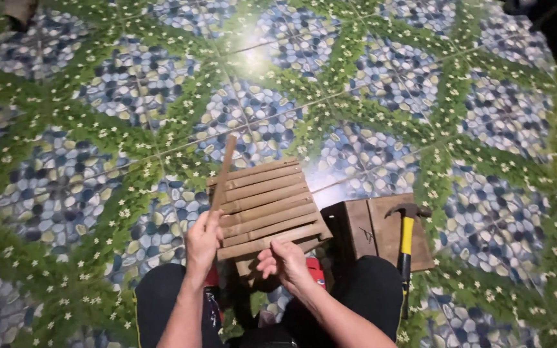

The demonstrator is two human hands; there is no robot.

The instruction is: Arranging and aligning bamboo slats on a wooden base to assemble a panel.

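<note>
My left hand (202, 241) is closed around the bottom end of a loose bamboo slat (223, 173). The slat's long axis runs up and away from me, tilted slightly right, and it crosses the left edge of the slat panel (264, 206), touching or just over it, can't tell which. The panel sits right in front of my knees, between both hands: a row of split bamboo strips, tan-brown, laid side by side, long axes running left-right and rising a bit to the right. The left hand is the one nearer the loose slat.

My right hand (283, 261) grips the panel's near lower edge, fingers curled under, thumb on top. A bit of red shows under it, can't tell what.

Right of the panel, a dark wooden box (362, 227) sits on the floor, just beside it. A hammer (407, 233) with a yellow handle lies on the box's right part, head away from me, handle pointing back at my right knee.

The floor (98, 129) is tiled with a pebble and leaf pattern, with glare at the top centre.
</note>
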